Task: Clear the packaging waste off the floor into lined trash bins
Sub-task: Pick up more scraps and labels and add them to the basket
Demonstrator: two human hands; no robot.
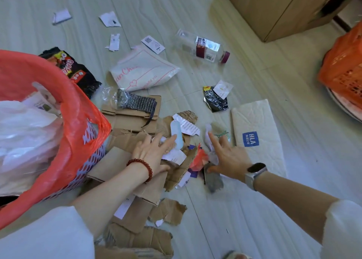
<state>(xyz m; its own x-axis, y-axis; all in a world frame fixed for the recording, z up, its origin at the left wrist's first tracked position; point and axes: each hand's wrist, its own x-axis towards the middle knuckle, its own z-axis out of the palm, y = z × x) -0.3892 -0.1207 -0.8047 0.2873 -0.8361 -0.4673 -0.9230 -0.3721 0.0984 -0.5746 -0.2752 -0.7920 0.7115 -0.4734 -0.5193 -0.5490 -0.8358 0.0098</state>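
Cardboard scraps [135, 133] looked light, stiff; best gathered by edges. Left hand [150, 153] pressed flat, fingers spread. Right hand [225, 158] spread, holding nothing.

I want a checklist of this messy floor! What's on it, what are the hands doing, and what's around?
Surface: pale floor, littered.
Job's things: bin with red liner at left, partly full; torn cardboard; plastic bottle lying down; black snack wrapper; white HLA package.
Clutter: paper scraps farther off.
Hands: left hand open on the cardboard pile; right hand open, reaching into scraps.
Cables: nothing seen.
Surroundings: cardboard box; orange basket at right.
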